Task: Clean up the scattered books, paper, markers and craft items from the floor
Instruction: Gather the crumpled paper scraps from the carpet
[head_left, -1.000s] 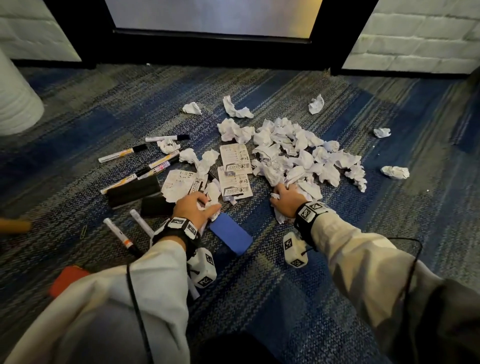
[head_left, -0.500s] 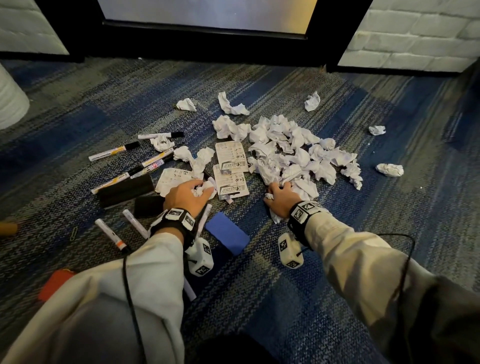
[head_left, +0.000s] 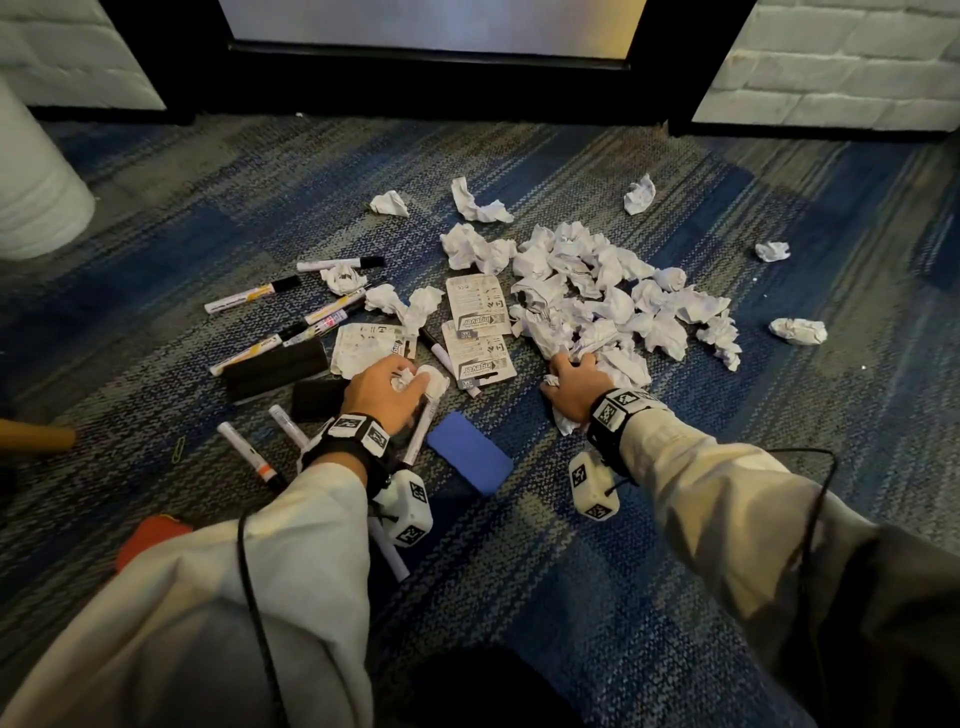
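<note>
From the head view, the left grip (head_left: 382, 388) is curled round a paper ball (head_left: 413, 382) at the near edge of the clutter. The right grip (head_left: 570, 382) has its fingers dug into the near edge of the pile of crumpled paper (head_left: 597, 291), clutching a few wads, with another pinned under the palm. Everything lies on the carpet floor (head_left: 623, 545), none of it yet collected. The likeliest slip is overreach: crumpled sheets are light and springy, so a handful taken from a loose heap may shed wads as it lifts and scatter them farther. A white marker (head_left: 422, 423) lies right under the left wrist, touching or just beside the ball, and could be rolled away or scooped in with the paper. The tracker cubes (head_left: 408, 512) hanging from both wrists sit low over the floor and might knock the markers (head_left: 254, 297) or the blue pad (head_left: 470, 460). The printed cards (head_left: 478, 312) between the two grips could get creased if swept into the heap. Stray wads (head_left: 797, 330) well apart on the right are easy to miss.
</note>
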